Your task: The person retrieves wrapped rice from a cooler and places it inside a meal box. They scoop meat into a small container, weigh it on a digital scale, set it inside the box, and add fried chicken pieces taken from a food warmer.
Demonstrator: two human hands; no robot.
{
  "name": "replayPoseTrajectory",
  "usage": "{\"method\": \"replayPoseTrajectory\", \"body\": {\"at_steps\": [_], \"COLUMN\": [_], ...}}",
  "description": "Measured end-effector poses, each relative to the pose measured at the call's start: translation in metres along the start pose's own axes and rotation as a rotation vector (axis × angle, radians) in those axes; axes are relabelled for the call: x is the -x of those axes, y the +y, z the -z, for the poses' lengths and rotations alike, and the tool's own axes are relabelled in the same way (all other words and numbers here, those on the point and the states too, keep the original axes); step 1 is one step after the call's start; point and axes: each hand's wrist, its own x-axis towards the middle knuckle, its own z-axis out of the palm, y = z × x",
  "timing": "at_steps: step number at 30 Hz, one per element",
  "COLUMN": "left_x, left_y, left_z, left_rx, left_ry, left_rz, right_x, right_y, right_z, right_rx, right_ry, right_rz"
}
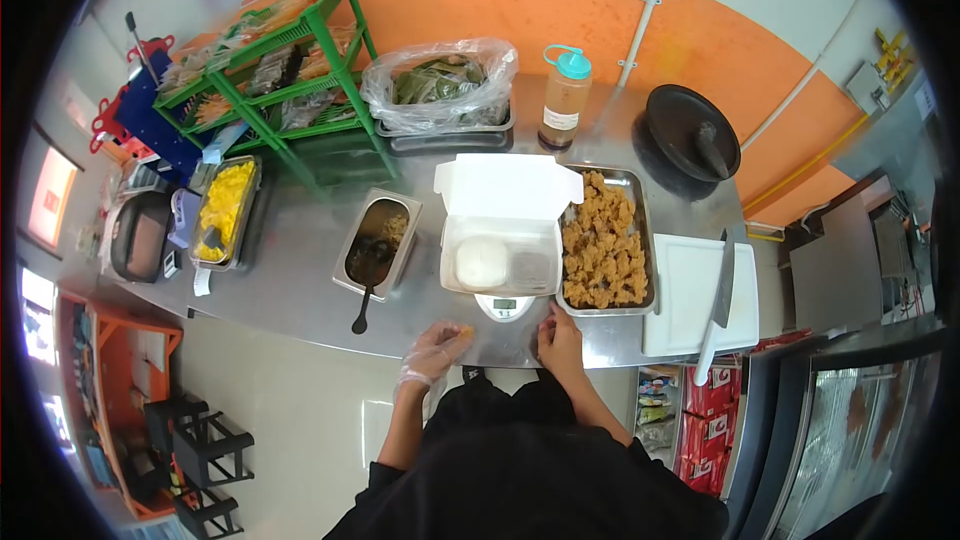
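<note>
My left hand (435, 352), in a clear plastic glove, is at the counter's front edge. Its fingers are pinched together, with a small orange-brown spot at the tips, too small to name. My bare right hand (560, 342) rests by the front left corner of a metal tray of fried pieces (605, 245). Its fingers are loosely bent and apart, with nothing visible in them. Between and beyond the hands, an open white takeaway box (538, 268) stands on a white digital scale (503, 308). A rounded mound of white rice (482, 262) fills the box's left side.
Left of the box stands a metal container (404, 265) with a dark ladle (364, 308). A knife (724, 285) lies on a white cutting board (683, 290). Behind are a squeeze bottle (566, 105), a stone mortar (672, 125), bagged leaves (440, 80) and a green rack (322, 40).
</note>
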Motion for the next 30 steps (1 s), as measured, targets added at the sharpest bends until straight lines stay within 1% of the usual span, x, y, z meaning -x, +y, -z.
{"method": "replayPoseTrajectory", "body": {"at_steps": [1,2,4,5,6,8,9,11,12,14,17,21,24,26,28,30], "left_x": [-0.005,-0.008,-0.013,-0.017,-0.022,-0.031,-0.033,-0.038,-0.041,-0.045,-0.049,-0.051,-0.051,-0.05,-0.049,-0.05], "left_y": [0.002,0.004,0.008,0.01,0.012,0.011,0.012,0.015,0.019,0.024,0.023,0.014,0.015,0.013,0.015,0.012], "left_z": [0.004,0.007,0.011,0.013,0.015,0.018,0.018,0.018,0.016,0.011,0.008,0.013,0.014,0.015,0.016,0.017], "left_rx": [-0.106,-0.213,-0.238,-0.264,-0.263,-0.206,-0.204,-0.141,-0.14,-0.234,-0.21,-0.157,-0.179,-0.169,-0.176,-0.181], "left_ry": [-0.037,-0.074,-0.118,-0.152,-0.156,-0.292,-0.294,-0.392,-0.391,-0.424,-0.473,-0.461,-0.416,-0.408,-0.401,-0.394], "left_rz": [0.02,0.038,0.047,0.057,0.056,0.051,0.048,0.059,0.055,0.104,0.14,0.111,0.111,0.127,0.14,0.156], "right_x": [-0.002,0.001,-0.002,-0.001,-0.005,-0.007,-0.008,-0.014,-0.017,-0.022,-0.026,-0.035,-0.037,-0.035,-0.035,-0.034], "right_y": [0.001,0.0,-0.015,-0.022,-0.03,-0.039,-0.037,-0.032,-0.034,-0.036,-0.036,-0.038,-0.041,-0.045,-0.043,-0.043], "right_z": [-0.004,-0.008,-0.009,-0.004,-0.001,0.002,0.001,0.0,0.0,0.0,0.002,0.001,-0.009,-0.016,-0.022,-0.028], "right_rx": [0.159,0.164,0.056,-0.157,-0.154,-0.463,-0.46,-0.728,-0.727,-0.825,-0.829,-0.809,-0.78,-0.8,-0.814,-0.837], "right_ry": [0.053,0.058,0.026,-0.162,-0.159,-0.257,-0.255,-0.363,-0.364,-0.443,-0.476,-0.51,-0.534,-0.449,-0.451,-0.378], "right_rz": [0.078,0.075,-0.047,-0.339,-0.339,-0.528,-0.526,-0.644,-0.64,-0.668,-0.712,-0.735,-0.68,-0.651,-0.637,-0.643]}}
